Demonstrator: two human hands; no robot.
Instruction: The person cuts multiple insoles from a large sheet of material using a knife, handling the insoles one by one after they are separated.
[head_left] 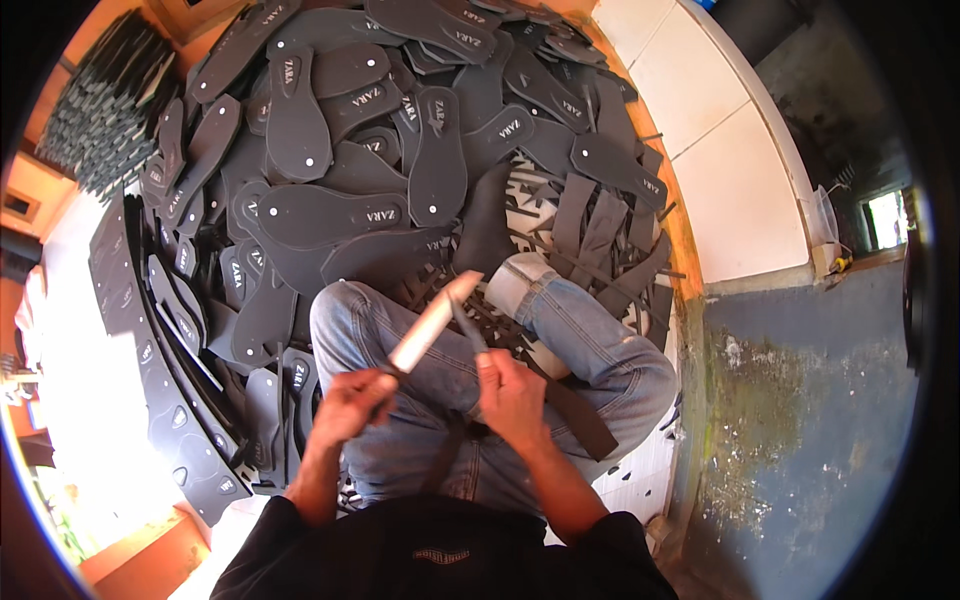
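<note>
At the lower edge, the black shirt (pixel 440 555) sits nearest the camera. Above it, the left hand (pixel 352 405) is closed around the handle of the knife (pixel 428 332); the blade is directed up and to the right. The right hand (pixel 510 402) grips a dark bar (pixel 468 327), whose upper end meets or overlaps the blade near the tip; actual contact cannot be confirmed. The right fist hides the bar's lower end. Both hands are located above the crossed legs in jeans (pixel 630 370). A dark strip (pixel 585 415) lies across the thigh, partly covered by the right forearm.

The legs stand between the hands and the pile of dark soles (pixel 438 150), and the left knee blocks part of its near edge. The soles overlap at many angles; several carry a white dot at one end. On the right side of the pile, dark offcuts (pixel 603 225) lie over pale ones (pixel 530 205).

Along the left side, a sheet (pixel 125 290) bears sole outlines. To the right is a stained grey surface (pixel 840 350); beyond it are white tiles (pixel 725 200). At the far left, a tall stack (pixel 110 105) stands beside the pile.
</note>
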